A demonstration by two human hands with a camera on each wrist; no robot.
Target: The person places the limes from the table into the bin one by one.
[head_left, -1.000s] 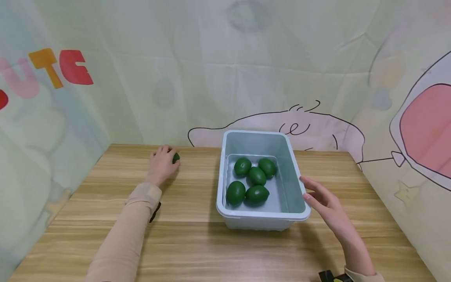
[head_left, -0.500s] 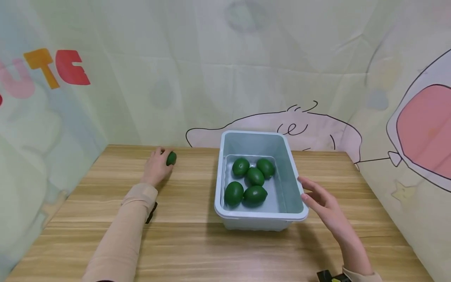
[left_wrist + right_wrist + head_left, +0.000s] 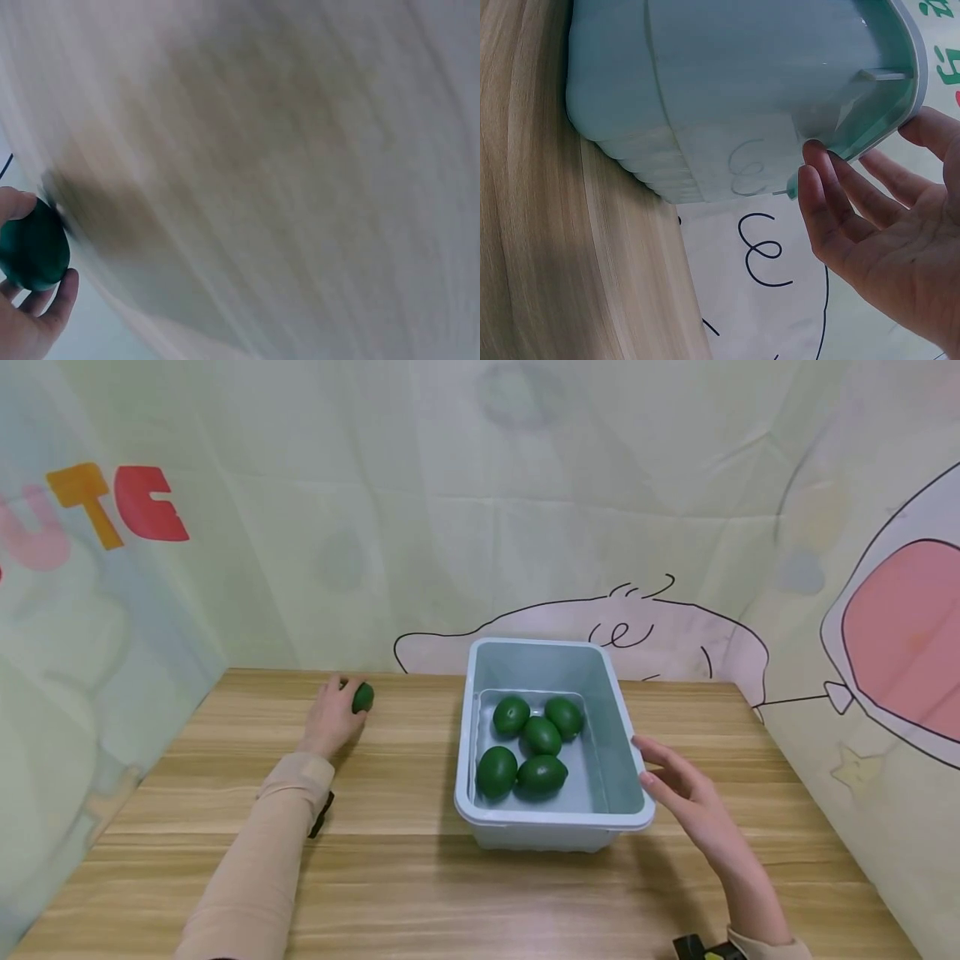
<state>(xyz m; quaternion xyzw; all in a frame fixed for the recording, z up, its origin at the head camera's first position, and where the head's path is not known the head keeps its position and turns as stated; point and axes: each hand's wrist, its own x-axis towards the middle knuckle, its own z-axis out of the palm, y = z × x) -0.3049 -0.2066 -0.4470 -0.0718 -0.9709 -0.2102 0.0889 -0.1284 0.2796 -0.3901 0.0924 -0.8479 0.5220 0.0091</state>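
Note:
At the table's far left, my left hand (image 3: 334, 714) curls its fingers around a dark green lime (image 3: 363, 697). In the left wrist view, the thumb rests on top of the lime (image 3: 34, 246) and the other fingers reach beneath it. A pale blue plastic bin (image 3: 555, 820) stands right of the middle with several limes in it, one of them a lime (image 3: 543, 774) at the near end. My right hand (image 3: 693, 793) touches the bin's right rim with loosely bent fingers. In the right wrist view, its thumb meets the rim while the fingertips (image 3: 814, 154) sit just below the lip.
A wood-grain table (image 3: 390, 893) carries everything. Right behind its far edge hangs a printed cloth backdrop (image 3: 315, 568) with cartoon drawings, which also closes off both sides. Bare tabletop separates the left hand from the bin.
The left hand has shifted slightly to the left on the lime, and more of the fruit shows now. The whole head view has drifted a little; the right hand stays at the rim.

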